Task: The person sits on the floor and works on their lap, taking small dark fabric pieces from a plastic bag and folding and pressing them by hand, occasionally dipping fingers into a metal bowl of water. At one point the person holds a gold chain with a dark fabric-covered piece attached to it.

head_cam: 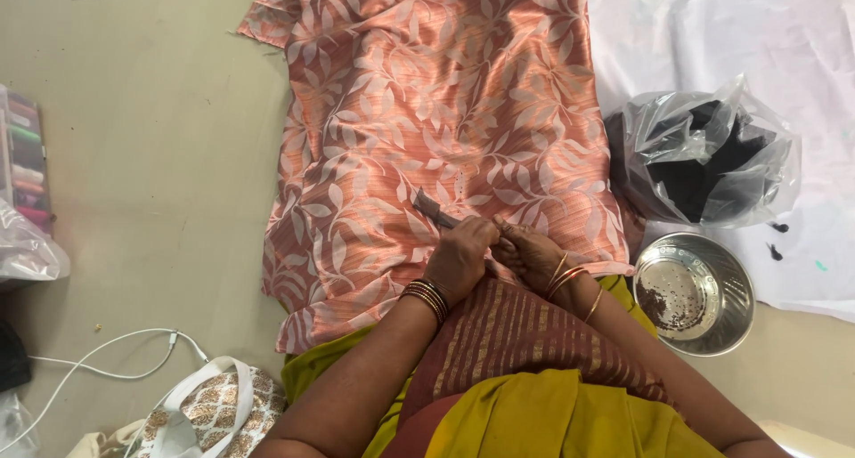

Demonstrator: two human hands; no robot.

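Note:
A peach satin cloth (427, 102) with a pale leaf print lies spread on the floor in front of me. My left hand (459, 258) is closed on a small dark flat tool (434, 209) that rests tilted on the cloth near its lower edge. My right hand (533, 253) pinches the cloth's edge right beside the left hand. Both wrists wear bangles. What is between the right fingers is partly hidden.
A steel bowl (699, 289) with dark specks sits at my right, behind it a clear plastic bag (704, 155) of black material on white fabric (766, 40). A thread spool box (25, 164), white cable (116, 356) and patterned bag (214, 409) lie at the left.

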